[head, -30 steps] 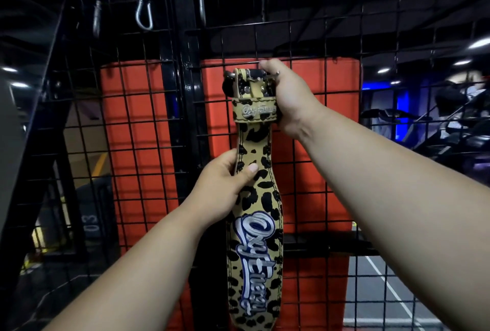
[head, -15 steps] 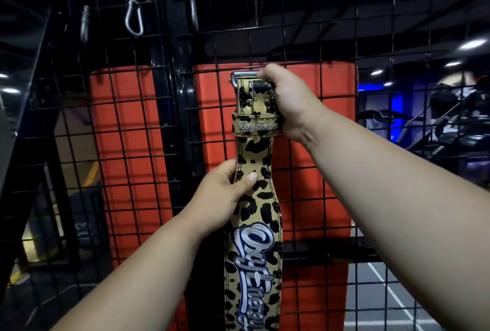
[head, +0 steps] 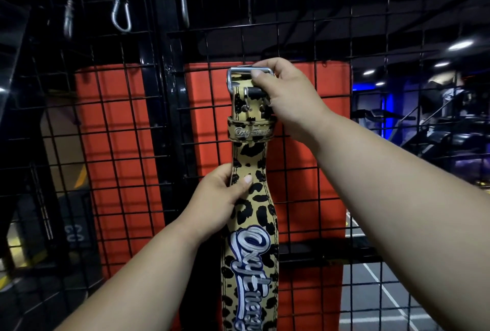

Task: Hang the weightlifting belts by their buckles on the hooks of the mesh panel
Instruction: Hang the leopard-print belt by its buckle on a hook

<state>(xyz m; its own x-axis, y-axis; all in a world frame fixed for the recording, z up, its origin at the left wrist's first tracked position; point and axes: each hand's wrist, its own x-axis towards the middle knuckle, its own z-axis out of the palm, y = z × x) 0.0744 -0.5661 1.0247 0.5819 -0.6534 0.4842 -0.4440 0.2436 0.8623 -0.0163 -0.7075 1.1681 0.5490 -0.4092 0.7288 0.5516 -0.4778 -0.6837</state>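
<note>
Belt: leopard-print belt [head: 249, 214] upright against mesh panel [head: 305, 39], centre frame
Buckle: steel buckle [head: 240, 76] at 12 o'clock; right hand [head: 286, 97] pinches it
Left hand [head: 225, 195]: grips strap
Hooks: carabiners [head: 121, 13] at 10 o'clock
Risk: likely slip if buckle misses hook

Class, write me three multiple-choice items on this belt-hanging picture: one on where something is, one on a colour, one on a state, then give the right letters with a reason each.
1. Where does the right hand grip the belt?
A. at the buckle on top
B. at the bottom end
C. on the lettering

2. What colour are the pads behind the mesh?
A. green
B. red-orange
C. white

3. What is the state of the left hand?
A. hanging idle
B. flat against the mesh
C. holding the belt below its loop

Key: 1 A, its fingers curl round the metal frame. 2 B, both pads show red-orange through the wires. 3 C, its thumb lies across the spotted face.
</note>
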